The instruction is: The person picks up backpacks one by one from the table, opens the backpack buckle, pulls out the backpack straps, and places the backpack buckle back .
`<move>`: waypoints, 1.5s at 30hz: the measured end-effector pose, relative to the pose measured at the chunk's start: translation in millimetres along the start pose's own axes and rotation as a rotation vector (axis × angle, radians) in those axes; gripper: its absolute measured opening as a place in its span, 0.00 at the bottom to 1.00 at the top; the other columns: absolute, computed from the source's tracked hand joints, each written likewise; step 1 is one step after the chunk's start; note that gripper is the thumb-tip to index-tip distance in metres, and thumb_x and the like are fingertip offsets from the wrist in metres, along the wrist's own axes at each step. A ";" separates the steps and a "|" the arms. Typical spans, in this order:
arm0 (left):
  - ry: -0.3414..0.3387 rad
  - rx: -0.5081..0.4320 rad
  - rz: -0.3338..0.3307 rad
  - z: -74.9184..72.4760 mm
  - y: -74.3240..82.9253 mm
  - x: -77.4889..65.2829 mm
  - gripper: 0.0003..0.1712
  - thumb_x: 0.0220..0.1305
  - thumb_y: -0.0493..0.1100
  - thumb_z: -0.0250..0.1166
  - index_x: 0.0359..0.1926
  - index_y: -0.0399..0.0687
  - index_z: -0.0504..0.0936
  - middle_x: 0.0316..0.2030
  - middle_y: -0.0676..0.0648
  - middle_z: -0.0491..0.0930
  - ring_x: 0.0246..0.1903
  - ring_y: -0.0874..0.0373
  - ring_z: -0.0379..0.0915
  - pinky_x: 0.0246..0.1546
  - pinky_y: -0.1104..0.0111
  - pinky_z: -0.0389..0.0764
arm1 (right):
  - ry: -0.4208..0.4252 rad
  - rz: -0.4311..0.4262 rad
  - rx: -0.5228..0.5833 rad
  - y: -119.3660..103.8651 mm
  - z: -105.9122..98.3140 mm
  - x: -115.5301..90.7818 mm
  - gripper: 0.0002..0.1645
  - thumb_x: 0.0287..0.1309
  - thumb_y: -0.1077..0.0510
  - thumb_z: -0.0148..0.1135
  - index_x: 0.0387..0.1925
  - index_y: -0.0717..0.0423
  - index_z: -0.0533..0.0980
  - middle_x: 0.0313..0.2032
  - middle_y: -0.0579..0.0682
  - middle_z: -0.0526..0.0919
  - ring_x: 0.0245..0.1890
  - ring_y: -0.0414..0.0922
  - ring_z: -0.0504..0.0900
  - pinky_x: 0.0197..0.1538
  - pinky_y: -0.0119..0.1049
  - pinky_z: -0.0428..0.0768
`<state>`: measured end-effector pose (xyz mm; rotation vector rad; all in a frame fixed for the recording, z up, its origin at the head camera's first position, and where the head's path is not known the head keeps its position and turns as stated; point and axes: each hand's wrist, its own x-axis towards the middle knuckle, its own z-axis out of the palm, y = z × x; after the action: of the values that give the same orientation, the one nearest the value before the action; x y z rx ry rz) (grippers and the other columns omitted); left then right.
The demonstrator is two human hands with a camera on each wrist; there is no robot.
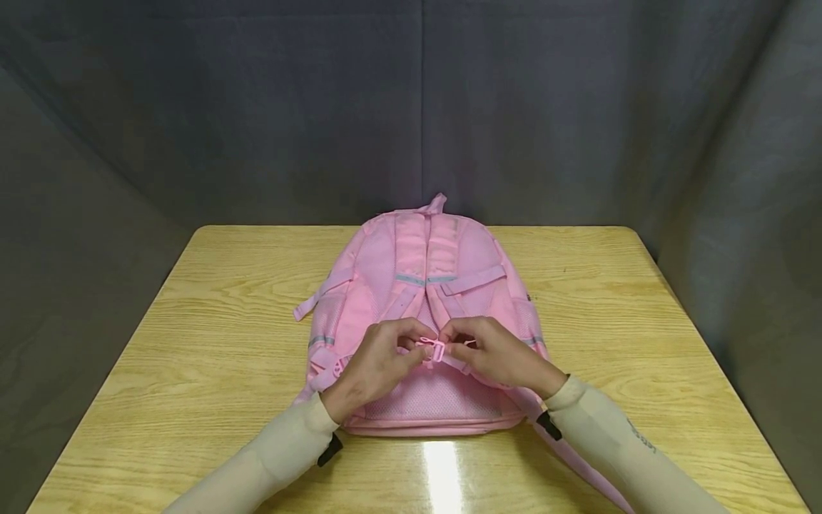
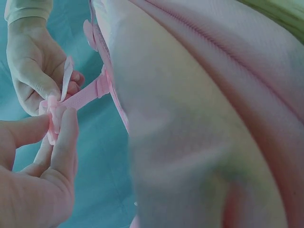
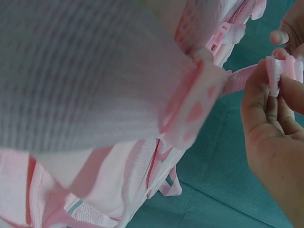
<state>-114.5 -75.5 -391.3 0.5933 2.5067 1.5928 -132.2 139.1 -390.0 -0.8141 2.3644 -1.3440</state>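
Observation:
A pink backpack [image 1: 430, 407] lies on the table with its shoulder straps [image 1: 411, 246] facing up. Over its lower part, both hands meet at a small pink plastic buckle [image 1: 439, 350]. My left hand [image 1: 379, 357] pinches the buckle between thumb and fingers, seen closer in the left wrist view, where the buckle [image 2: 53, 118] sits between the fingertips. From the other side, my right hand [image 1: 501, 353] pinches the webbing strap [image 2: 85, 97] at the buckle, and a short loose end of webbing sticks up beside its thumb. The right wrist view shows this hand [image 3: 275, 123] curled round the webbing.
A wooden table [image 1: 212, 343] carries the backpack. Dark grey curtains [image 1: 289, 107] hang behind and at both sides. One loose side strap [image 1: 308, 305] sticks out at the left, and a long pink strap [image 1: 587, 471] runs under the right forearm past the table's front.

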 end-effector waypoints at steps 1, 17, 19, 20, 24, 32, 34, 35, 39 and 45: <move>0.000 0.000 -0.001 -0.1 0.4 0.2 0.07 0.60 0.32 0.69 0.40 0.44 0.86 0.33 0.50 0.87 0.32 0.64 0.80 0.33 0.73 0.81 | 0.001 0.005 -0.002 -0.2 -0.6 -0.1 0.07 0.67 0.67 0.58 0.35 0.54 0.79 0.32 0.48 0.81 0.29 0.43 0.78 0.31 0.30 0.79; -0.005 -0.029 -0.005 0.6 2.5 -0.3 0.07 0.60 0.31 0.69 0.40 0.42 0.85 0.33 0.49 0.87 0.32 0.63 0.81 0.33 0.73 0.81 | 0.009 0.009 -0.047 1.7 -5.8 -2.8 0.07 0.63 0.68 0.61 0.34 0.53 0.80 0.30 0.46 0.81 0.32 0.40 0.78 0.35 0.30 0.78; -0.008 -0.037 -0.006 0.8 2.4 -0.4 0.07 0.60 0.31 0.69 0.40 0.42 0.85 0.33 0.48 0.87 0.32 0.63 0.81 0.33 0.73 0.81 | 0.004 0.002 -0.044 2.5 -5.7 -2.7 0.07 0.64 0.67 0.61 0.34 0.54 0.80 0.30 0.46 0.81 0.31 0.40 0.78 0.33 0.29 0.77; -0.010 -0.040 -0.005 0.9 2.4 -0.5 0.07 0.60 0.31 0.69 0.40 0.41 0.85 0.33 0.48 0.87 0.33 0.63 0.81 0.33 0.73 0.81 | 0.003 -0.001 -0.041 2.5 -5.7 -2.7 0.07 0.64 0.67 0.61 0.34 0.54 0.80 0.29 0.46 0.81 0.31 0.40 0.78 0.33 0.29 0.77; -0.011 -0.045 -0.005 0.8 2.4 -0.6 0.07 0.61 0.31 0.68 0.40 0.41 0.85 0.33 0.48 0.87 0.33 0.63 0.81 0.33 0.73 0.82 | 0.004 -0.021 -0.043 2.2 -5.4 -2.5 0.08 0.65 0.67 0.60 0.34 0.53 0.81 0.29 0.46 0.81 0.30 0.40 0.76 0.32 0.28 0.75; -0.023 -0.057 -0.005 0.5 2.0 -0.3 0.07 0.61 0.31 0.68 0.41 0.40 0.85 0.33 0.47 0.87 0.32 0.63 0.81 0.33 0.74 0.81 | 0.005 -0.037 -0.040 -1.1 -3.7 -1.8 0.08 0.65 0.67 0.60 0.35 0.52 0.82 0.30 0.46 0.82 0.31 0.40 0.76 0.35 0.29 0.75; -0.025 -0.058 -0.011 0.8 2.0 -0.3 0.07 0.61 0.31 0.68 0.41 0.40 0.85 0.33 0.47 0.86 0.32 0.63 0.81 0.32 0.74 0.80 | 0.007 -0.033 -0.037 -2.0 -3.5 -2.1 0.08 0.65 0.67 0.61 0.34 0.52 0.82 0.30 0.46 0.82 0.32 0.40 0.76 0.35 0.29 0.76; -0.025 -0.058 -0.014 1.1 1.9 -0.2 0.07 0.61 0.31 0.68 0.41 0.41 0.85 0.33 0.48 0.86 0.32 0.63 0.81 0.32 0.74 0.80 | 0.006 -0.028 -0.034 -2.3 -3.4 -2.2 0.08 0.65 0.67 0.61 0.34 0.52 0.82 0.30 0.46 0.82 0.31 0.40 0.77 0.35 0.29 0.76; -0.022 -0.056 -0.026 1.9 1.6 -0.1 0.07 0.61 0.31 0.68 0.40 0.41 0.85 0.32 0.48 0.86 0.32 0.63 0.80 0.32 0.75 0.79 | 0.003 -0.012 -0.022 -2.2 -3.3 -2.5 0.08 0.65 0.67 0.61 0.34 0.52 0.81 0.30 0.47 0.82 0.31 0.40 0.77 0.34 0.29 0.77; -0.013 -0.044 -0.016 2.0 1.7 -0.1 0.07 0.60 0.31 0.68 0.40 0.42 0.85 0.32 0.49 0.86 0.32 0.63 0.80 0.32 0.74 0.80 | 0.011 0.014 -0.022 -2.1 -4.3 -3.2 0.08 0.64 0.68 0.60 0.35 0.53 0.81 0.31 0.45 0.82 0.34 0.42 0.79 0.39 0.31 0.80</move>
<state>-113.3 -73.2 -390.7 0.5741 2.4537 1.6291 -131.2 143.1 -386.0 -0.7966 2.3926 -1.3230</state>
